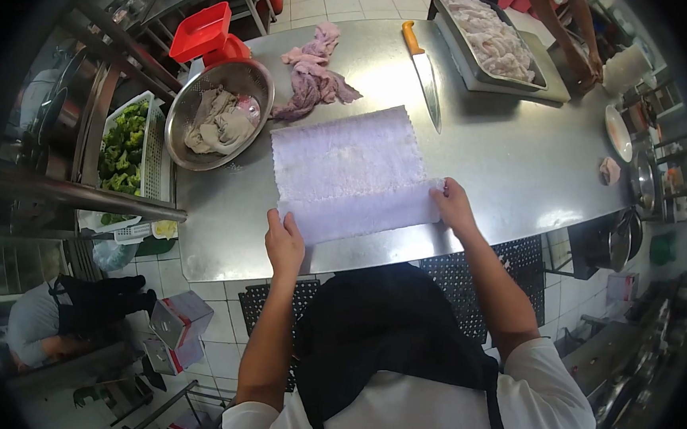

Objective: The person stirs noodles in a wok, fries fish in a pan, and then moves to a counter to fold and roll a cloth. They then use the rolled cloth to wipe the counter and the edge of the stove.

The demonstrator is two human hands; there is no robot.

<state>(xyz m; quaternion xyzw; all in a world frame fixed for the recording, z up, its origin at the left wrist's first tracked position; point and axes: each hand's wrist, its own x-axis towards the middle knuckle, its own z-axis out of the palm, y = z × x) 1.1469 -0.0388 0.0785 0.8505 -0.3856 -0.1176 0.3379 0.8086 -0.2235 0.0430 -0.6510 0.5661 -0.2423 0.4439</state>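
A pale lilac cloth (347,163) lies spread on the steel table, its near part folded over in a band. My left hand (284,242) pinches the cloth's near left corner between thumb and fingers. At the near right corner, my right hand (453,205) grips the folded edge. Beyond the cloth lies a crumpled pinkish-purple cloth (315,77). A knife (425,73) with an orange handle rests on the table further back, its blade pointing toward me.
A metal colander (219,114) with wet cloths stands at the left, beside a red container (202,32) and a basket of broccoli (129,152). A tray (491,41) of pale food is at the back right, near another person's hands (584,72). Another person (41,321) bends at lower left.
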